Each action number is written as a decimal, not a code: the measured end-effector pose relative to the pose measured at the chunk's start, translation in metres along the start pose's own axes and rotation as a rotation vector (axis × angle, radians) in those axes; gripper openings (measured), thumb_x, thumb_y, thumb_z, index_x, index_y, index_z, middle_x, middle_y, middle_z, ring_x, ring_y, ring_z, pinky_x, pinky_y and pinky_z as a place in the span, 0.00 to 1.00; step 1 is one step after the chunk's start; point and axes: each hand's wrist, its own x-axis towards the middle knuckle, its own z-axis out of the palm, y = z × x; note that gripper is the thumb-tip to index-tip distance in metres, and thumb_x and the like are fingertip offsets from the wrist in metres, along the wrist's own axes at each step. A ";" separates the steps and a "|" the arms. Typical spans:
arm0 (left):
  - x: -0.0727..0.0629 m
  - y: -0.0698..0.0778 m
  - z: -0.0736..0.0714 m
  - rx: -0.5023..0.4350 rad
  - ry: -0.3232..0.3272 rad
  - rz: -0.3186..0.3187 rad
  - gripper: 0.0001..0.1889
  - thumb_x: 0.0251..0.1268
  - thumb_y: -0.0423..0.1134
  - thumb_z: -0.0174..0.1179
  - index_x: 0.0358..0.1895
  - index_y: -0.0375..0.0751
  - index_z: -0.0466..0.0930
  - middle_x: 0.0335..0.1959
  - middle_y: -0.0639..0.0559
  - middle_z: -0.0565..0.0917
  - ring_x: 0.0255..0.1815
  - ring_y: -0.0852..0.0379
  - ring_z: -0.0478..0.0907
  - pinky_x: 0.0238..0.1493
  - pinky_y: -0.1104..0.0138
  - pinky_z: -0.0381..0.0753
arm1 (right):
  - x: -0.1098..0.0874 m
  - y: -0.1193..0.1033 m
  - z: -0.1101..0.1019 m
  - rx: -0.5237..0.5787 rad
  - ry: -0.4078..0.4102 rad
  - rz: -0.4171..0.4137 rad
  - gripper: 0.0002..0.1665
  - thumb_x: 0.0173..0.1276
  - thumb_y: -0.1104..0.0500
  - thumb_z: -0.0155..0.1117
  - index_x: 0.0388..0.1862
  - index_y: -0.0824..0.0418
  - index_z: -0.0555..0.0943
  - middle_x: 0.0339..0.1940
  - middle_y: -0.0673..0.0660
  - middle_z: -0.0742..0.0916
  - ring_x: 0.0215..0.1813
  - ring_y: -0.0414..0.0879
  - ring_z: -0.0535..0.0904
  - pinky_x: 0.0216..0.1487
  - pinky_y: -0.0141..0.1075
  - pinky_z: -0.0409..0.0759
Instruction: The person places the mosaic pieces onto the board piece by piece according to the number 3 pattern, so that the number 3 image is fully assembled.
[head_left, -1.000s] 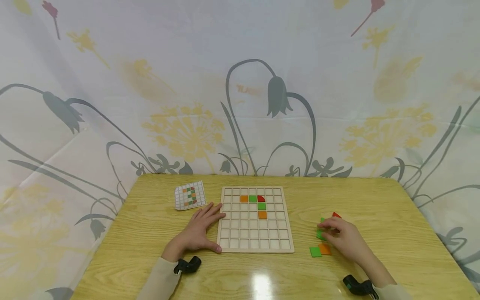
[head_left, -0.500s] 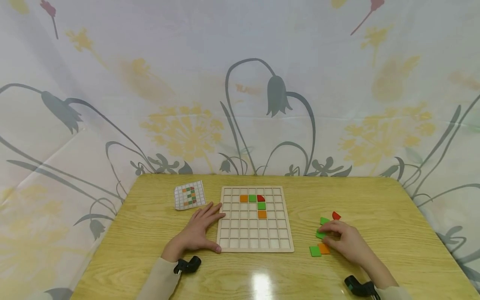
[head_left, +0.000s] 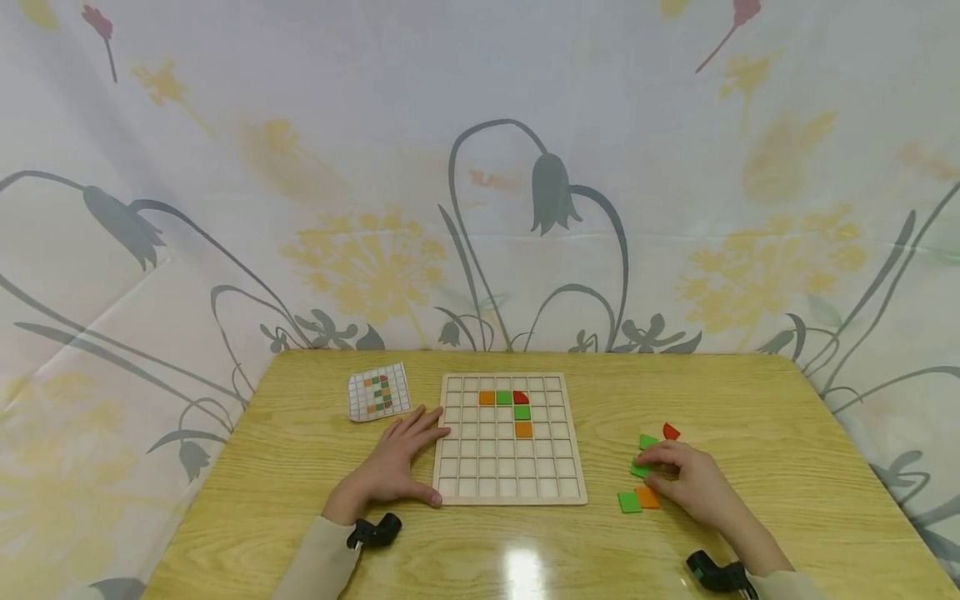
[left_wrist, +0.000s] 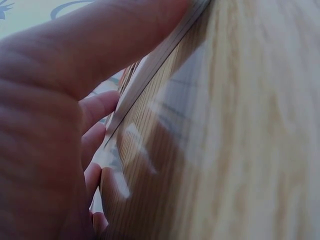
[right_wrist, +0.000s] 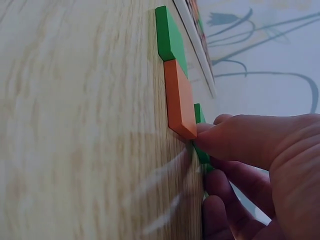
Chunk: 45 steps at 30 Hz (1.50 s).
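A square wooden grid board (head_left: 487, 492) lies mid-table. Set in its cells are orange and green square tiles and a red quarter-round tile (head_left: 521, 398), in a hooked row. My left hand (head_left: 393, 462) rests spread along the board's left side, fingertips on its edge and thumb at the near corner. To the right, my right hand (head_left: 688, 482) pinches a green tile (head_left: 640, 470) between thumb and index finger, low at the table. In the right wrist view the thumb overlaps an orange tile's corner (right_wrist: 181, 100); its other fingers are curled.
A pattern card (head_left: 379, 392) with a coloured figure lies left of the board. Near the right hand are another green tile (head_left: 648, 442), a red quarter-round piece (head_left: 671, 432) and a green tile (head_left: 630, 502) against the orange one. A flowered cloth (head_left: 480, 250) hangs behind the table.
My right hand has shifted slightly toward me and its fingers have come down at the green tile, uncovering more of the far green and red tiles. The left hand stays put.
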 end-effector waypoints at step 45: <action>0.000 -0.001 0.001 -0.016 0.008 -0.005 0.53 0.43 0.64 0.75 0.75 0.46 0.66 0.81 0.46 0.51 0.80 0.39 0.39 0.72 0.35 0.39 | 0.011 -0.012 0.003 0.025 0.150 -0.072 0.18 0.54 0.70 0.72 0.45 0.63 0.88 0.37 0.46 0.82 0.35 0.39 0.78 0.36 0.35 0.81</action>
